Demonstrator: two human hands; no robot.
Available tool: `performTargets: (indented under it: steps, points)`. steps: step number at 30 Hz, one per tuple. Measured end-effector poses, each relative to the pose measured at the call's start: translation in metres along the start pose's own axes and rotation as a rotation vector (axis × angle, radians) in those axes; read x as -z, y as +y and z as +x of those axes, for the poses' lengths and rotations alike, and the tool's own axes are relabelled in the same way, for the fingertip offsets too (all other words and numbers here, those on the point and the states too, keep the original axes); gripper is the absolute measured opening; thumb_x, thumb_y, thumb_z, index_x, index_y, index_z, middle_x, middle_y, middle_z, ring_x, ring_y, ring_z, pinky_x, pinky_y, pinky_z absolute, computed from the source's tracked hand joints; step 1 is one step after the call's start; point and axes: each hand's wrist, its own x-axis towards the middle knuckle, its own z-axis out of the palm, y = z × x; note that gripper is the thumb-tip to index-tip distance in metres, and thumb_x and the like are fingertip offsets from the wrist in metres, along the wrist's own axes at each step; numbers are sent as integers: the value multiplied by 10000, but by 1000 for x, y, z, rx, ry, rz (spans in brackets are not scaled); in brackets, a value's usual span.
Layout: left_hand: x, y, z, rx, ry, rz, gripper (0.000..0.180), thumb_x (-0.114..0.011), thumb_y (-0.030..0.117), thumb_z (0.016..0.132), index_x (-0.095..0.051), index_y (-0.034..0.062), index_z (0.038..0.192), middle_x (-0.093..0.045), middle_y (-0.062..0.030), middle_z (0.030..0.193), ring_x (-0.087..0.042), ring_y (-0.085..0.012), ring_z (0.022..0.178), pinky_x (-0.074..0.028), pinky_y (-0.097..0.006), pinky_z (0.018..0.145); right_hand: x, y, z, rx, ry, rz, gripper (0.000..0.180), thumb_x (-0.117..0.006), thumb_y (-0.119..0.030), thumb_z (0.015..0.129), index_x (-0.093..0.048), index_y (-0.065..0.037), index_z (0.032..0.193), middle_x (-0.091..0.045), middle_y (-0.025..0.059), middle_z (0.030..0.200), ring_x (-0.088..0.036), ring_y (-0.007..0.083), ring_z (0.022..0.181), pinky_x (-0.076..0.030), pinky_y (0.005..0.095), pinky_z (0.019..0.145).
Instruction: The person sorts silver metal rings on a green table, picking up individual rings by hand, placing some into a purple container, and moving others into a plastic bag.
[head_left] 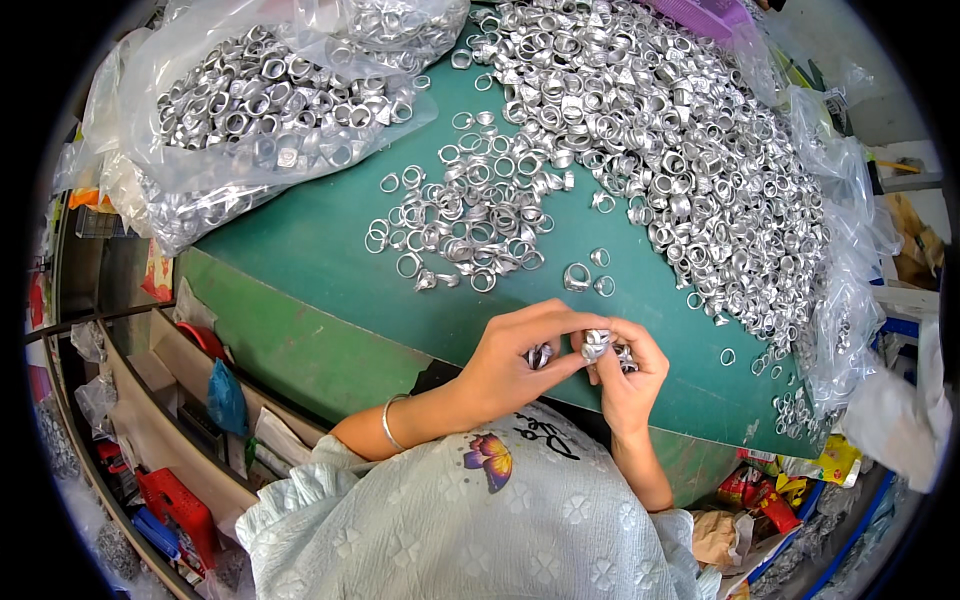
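My left hand (515,355) and my right hand (630,375) meet at the near edge of the green table (310,250). Both pinch a small silver metal ring (596,344) between their fingertips. More silver rings (540,355) sit tucked in the left palm, and a few show in the right hand too. A thin bangle (388,425) circles my left wrist. Just beyond my hands lie loose silver rings (578,277), and further off a small cluster of them (465,215).
A large heap of silver rings (680,140) covers the table's far right on clear plastic (850,250). A clear plastic bag (270,100) full of rings lies at the far left. Shelves with a red box (175,505) and bags stand at lower left.
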Motion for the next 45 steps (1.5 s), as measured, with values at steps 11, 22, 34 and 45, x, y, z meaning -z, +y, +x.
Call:
performTargets:
  steps: [11, 22, 34, 45]
  points:
    - [1, 1, 0, 49, -23, -53, 406, -703, -22, 660, -609, 52, 1048, -542, -15, 766, -421, -58, 566, -351, -204, 518, -6, -5, 0, 19, 58, -19, 147, -550, 68, 772, -589, 35, 910, -597, 25, 748, -519, 53, 663, -411, 181, 577]
    - [3, -1, -1, 112, -30, -122, 427, -729, 8, 643, -609, 56, 1050, -557, -6, 780, -427, -42, 580, -358, -191, 523, -3, -4, -1, 37, 54, -59, 124, -571, 54, 777, -591, 32, 897, -597, 24, 728, -513, 40, 616, -390, 171, 530]
    - [3, 0, 1, 137, -37, -124, 184, -667, 33, 734, -627, 26, 914, -600, -8, 734, -420, -34, 557, -337, -193, 492, -1, -4, 2, -36, -23, 80, 171, -495, 54, 813, -593, 59, 953, -576, 55, 771, -465, 50, 524, -342, 174, 450]
    - [1, -5, 4, 174, -13, -208, 99, -638, 40, 769, -603, -10, 847, -569, 11, 673, -421, -28, 566, -337, -196, 496, -2, -9, 6, -122, -53, 119, 208, -474, 35, 843, -606, 55, 1003, -581, 68, 803, -467, 58, 546, -349, 179, 448]
